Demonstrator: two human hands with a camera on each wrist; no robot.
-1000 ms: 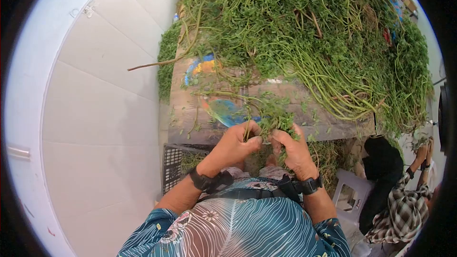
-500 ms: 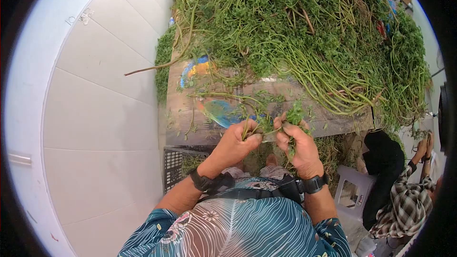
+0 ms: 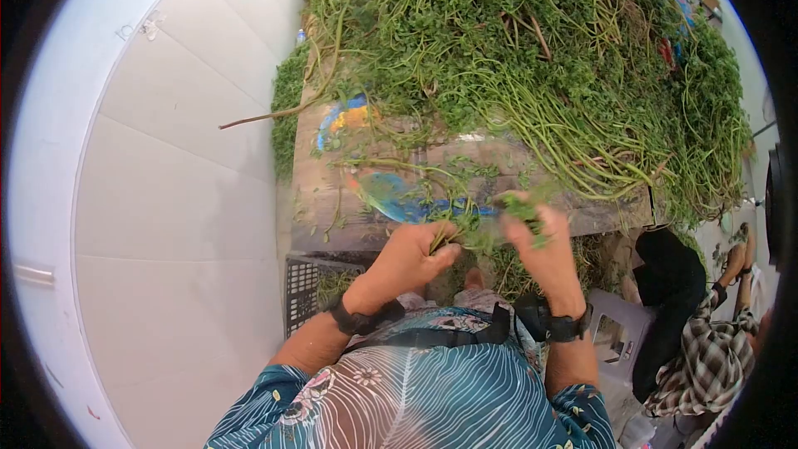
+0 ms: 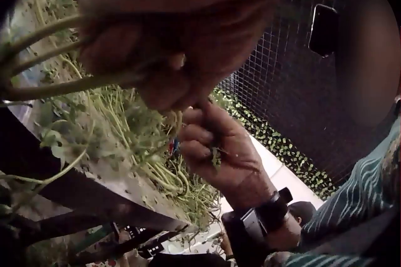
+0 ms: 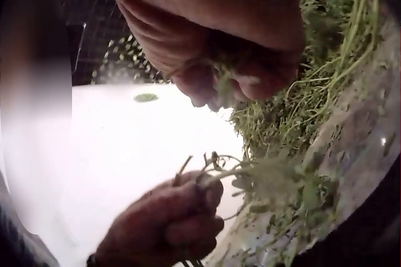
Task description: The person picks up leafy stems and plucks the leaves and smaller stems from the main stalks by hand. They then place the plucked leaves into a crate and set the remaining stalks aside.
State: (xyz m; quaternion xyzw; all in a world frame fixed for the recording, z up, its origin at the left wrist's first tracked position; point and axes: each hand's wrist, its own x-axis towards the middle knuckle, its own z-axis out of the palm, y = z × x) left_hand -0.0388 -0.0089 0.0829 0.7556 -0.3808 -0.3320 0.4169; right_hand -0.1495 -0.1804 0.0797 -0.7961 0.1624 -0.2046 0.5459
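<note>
Near the table's front edge, the left hand [image 3: 416, 256] pinches several green stems [image 4: 53, 85] between thumb and fingers; leafy ends trail past it in the right wrist view. To its right and a little higher, the right hand [image 3: 544, 254] is blurred, its fingers curled round a small leafy sprig [image 3: 522, 209]. The hands are apart in the head view. Loose stems and leaves [image 3: 440, 175] lie on the wooden table [image 3: 316, 229] just beyond them.
A large heap of leafy stems [image 3: 499, 41] covers the table's far and right parts. Below the front edge are a black crate [image 3: 301, 291] and fallen greens. At the right are a grey stool [image 3: 619, 316] and a seated person in a checked shirt [image 3: 706, 366].
From beside the left hand, the right hand has moved away to the right with greens in its fingers. The left hand has stayed nearly in place, still pinching stems.
</note>
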